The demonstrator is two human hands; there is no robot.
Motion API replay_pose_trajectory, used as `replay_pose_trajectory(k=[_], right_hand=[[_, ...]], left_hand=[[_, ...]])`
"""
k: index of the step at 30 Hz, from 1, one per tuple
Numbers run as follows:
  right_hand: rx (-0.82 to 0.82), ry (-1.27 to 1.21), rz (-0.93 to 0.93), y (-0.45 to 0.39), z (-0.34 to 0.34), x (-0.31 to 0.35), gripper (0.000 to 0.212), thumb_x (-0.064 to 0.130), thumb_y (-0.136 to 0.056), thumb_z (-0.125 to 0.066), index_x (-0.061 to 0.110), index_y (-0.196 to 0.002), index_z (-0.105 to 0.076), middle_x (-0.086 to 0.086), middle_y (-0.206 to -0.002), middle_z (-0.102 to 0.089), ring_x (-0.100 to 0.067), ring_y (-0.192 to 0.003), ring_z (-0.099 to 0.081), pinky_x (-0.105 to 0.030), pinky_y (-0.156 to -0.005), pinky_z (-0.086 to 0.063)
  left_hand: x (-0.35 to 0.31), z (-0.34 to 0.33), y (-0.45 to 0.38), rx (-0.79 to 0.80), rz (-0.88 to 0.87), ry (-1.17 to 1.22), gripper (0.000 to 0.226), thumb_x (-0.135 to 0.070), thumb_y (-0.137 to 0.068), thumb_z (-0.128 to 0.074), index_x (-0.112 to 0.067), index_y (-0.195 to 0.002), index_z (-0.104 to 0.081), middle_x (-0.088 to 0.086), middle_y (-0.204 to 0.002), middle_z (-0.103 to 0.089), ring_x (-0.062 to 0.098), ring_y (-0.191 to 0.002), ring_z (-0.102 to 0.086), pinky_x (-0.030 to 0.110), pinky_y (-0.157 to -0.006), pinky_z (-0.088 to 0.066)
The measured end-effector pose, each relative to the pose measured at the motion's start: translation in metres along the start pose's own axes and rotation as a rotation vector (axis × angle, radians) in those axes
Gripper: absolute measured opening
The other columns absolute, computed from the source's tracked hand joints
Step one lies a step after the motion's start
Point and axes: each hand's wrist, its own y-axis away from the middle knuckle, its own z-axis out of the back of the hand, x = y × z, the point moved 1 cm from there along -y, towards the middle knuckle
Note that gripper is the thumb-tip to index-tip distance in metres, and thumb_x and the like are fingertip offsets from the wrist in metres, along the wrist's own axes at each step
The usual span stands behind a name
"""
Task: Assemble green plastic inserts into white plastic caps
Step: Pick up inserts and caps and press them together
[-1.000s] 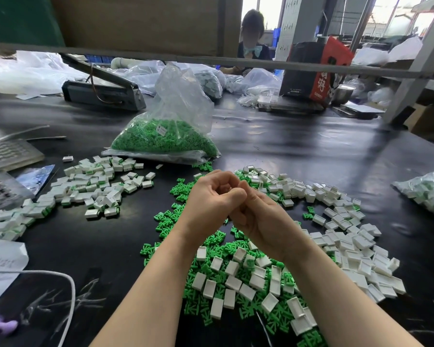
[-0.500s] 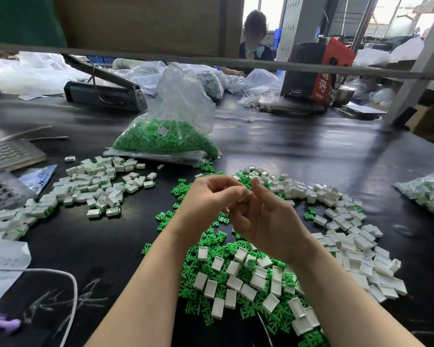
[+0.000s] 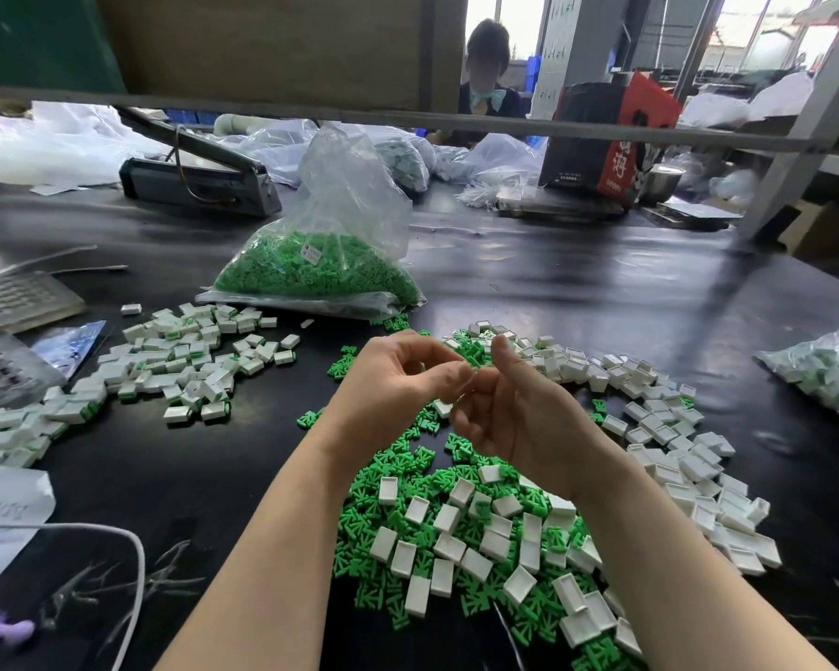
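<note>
Loose green inserts [image 3: 408, 457] lie heaped on the black table [image 3: 601, 293] under my wrists, with empty white caps [image 3: 456, 520] scattered on top. More white caps [image 3: 674, 443] spread to the right. A pile of caps with green showing [image 3: 185, 360] lies to the left. My left hand [image 3: 398, 380] and my right hand [image 3: 519, 414] meet above the heap. The left fingertips pinch a small white cap, mostly hidden. On the right hand the thumb is raised and the fingers curl loosely, with nothing seen in them.
A clear bag of green inserts [image 3: 311, 268] stands behind the piles, and a bag of parts [image 3: 829, 370] at the right edge. A heat sealer [image 3: 199, 181], a keyboard [image 3: 11, 297], paper [image 3: 1, 501] and a white cable [image 3: 132, 549] lie left. A person [image 3: 485, 65] sits opposite.
My hands were pressed tightly together a second ago. They have loosened and drawn slightly apart, and the right thumb has lifted.
</note>
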Motion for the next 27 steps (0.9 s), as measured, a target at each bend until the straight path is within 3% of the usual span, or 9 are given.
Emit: replay_pose_trajectory(k=[3, 6, 11, 17, 22, 25, 27], right_hand=[[0.075, 0.019, -0.012, 0.001, -0.006, -0.001, 0.062, 0.070, -0.084, -0.041, 0.018, -0.083, -0.074, -0.007, -0.073, -0.063, -0.016, -0.065, -0.051, -0.026, -0.060, -0.034], [0.090, -0.080, -0.014, 0.002, -0.008, -0.001, 0.052, 0.061, -0.088, -0.046, 0.016, -0.084, -0.072, -0.005, -0.075, -0.063, -0.014, -0.067, -0.055, -0.024, -0.065, -0.040], [0.077, -0.194, 0.013, 0.003, -0.011, -0.002, 0.042, 0.047, -0.095, -0.044, 0.008, -0.099, -0.062, -0.002, -0.073, -0.061, -0.010, -0.064, -0.057, -0.020, -0.060, -0.043], [0.020, -0.011, 0.085, 0.003, -0.013, -0.003, 0.039, 0.040, -0.091, -0.050, 0.004, -0.102, -0.060, -0.008, -0.070, -0.060, -0.018, -0.068, -0.047, -0.021, -0.058, -0.036], [0.004, 0.033, 0.127, 0.003, -0.011, -0.003, 0.048, 0.048, -0.078, -0.065, 0.006, -0.101, -0.064, -0.009, -0.073, -0.061, -0.018, -0.070, -0.048, -0.028, -0.066, -0.032], [-0.014, 0.006, 0.158, 0.002, -0.012, -0.006, 0.039, 0.043, -0.080, -0.065, 0.010, -0.101, -0.069, -0.011, -0.082, -0.058, -0.019, -0.077, -0.050, -0.028, -0.072, -0.036], [-0.032, -0.027, 0.173, 0.001, -0.014, -0.008, 0.032, 0.037, -0.087, -0.061, 0.012, -0.102, -0.073, -0.016, -0.097, -0.050, -0.030, -0.089, -0.046, -0.028, -0.082, -0.038]], left_hand=[[-0.002, -0.002, 0.000, 0.028, 0.020, 0.016, 0.006, -0.013, -0.085, -0.073, -0.016, -0.081, -0.075, -0.003, -0.074, -0.069, 0.006, -0.068, -0.064, 0.018, -0.063, -0.051], [-0.003, -0.003, 0.001, 0.060, 0.037, 0.017, 0.006, -0.009, -0.087, -0.070, -0.012, -0.084, -0.074, -0.001, -0.072, -0.071, 0.007, -0.065, -0.063, 0.018, -0.063, -0.050], [-0.005, -0.011, 0.001, 0.053, 0.069, 0.076, 0.009, -0.014, -0.082, -0.065, -0.005, -0.083, -0.065, 0.017, -0.068, -0.053, 0.024, -0.057, -0.053, 0.037, -0.065, -0.045], [-0.003, -0.016, 0.000, 0.034, 0.090, 0.087, 0.017, -0.015, -0.071, -0.054, 0.002, -0.074, -0.056, 0.020, -0.059, -0.050, 0.021, -0.041, -0.051, 0.029, -0.053, -0.044], [-0.002, -0.019, -0.001, 0.009, 0.104, 0.073, 0.008, -0.015, -0.068, -0.054, -0.007, -0.066, -0.058, 0.019, -0.053, -0.054, 0.024, -0.043, -0.051, 0.026, -0.049, -0.044], [-0.001, -0.020, -0.001, -0.006, 0.112, 0.080, 0.012, -0.016, -0.067, -0.055, -0.004, -0.067, -0.057, 0.021, -0.057, -0.051, 0.026, -0.051, -0.049, 0.032, -0.054, -0.045], [-0.002, -0.020, -0.001, -0.032, 0.113, 0.085, 0.017, -0.016, -0.066, -0.056, 0.001, -0.068, -0.056, 0.019, -0.060, -0.046, 0.028, -0.056, -0.044, 0.038, -0.058, -0.042]])
